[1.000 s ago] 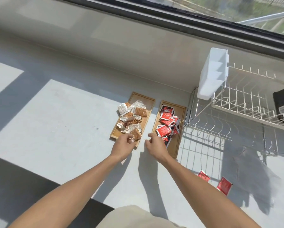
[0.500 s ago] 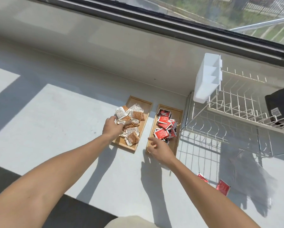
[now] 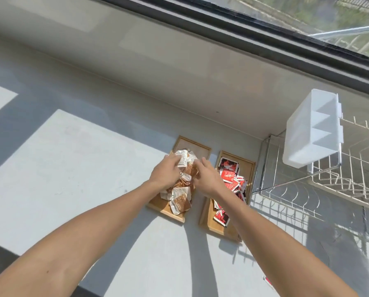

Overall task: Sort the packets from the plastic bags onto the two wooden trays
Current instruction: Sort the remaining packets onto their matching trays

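Observation:
Two wooden trays lie side by side on the grey counter. The left tray (image 3: 197,147) holds a heap of brown and white packets (image 3: 180,200). The right tray (image 3: 213,229) carries several red packets (image 3: 229,175). My left hand (image 3: 166,175) lies on the left side of the brown heap, its fingers curled round a white packet near the top. My right hand (image 3: 208,177) reaches across from the right, with its fingers against the heap's right side and its thumb up. The middle of the heap is hidden between the two hands.
A white wire dish rack (image 3: 329,189) stands just right of the trays, with a white plastic cutlery holder (image 3: 312,129) hung on its corner. One red packet (image 3: 268,281) lies on the counter at the bottom right. A wall and a window run behind.
Both hands moved forward from the trays' near ends onto the brown heap. The right hand crossed over from the red tray, and the packets are now bunched between the hands.

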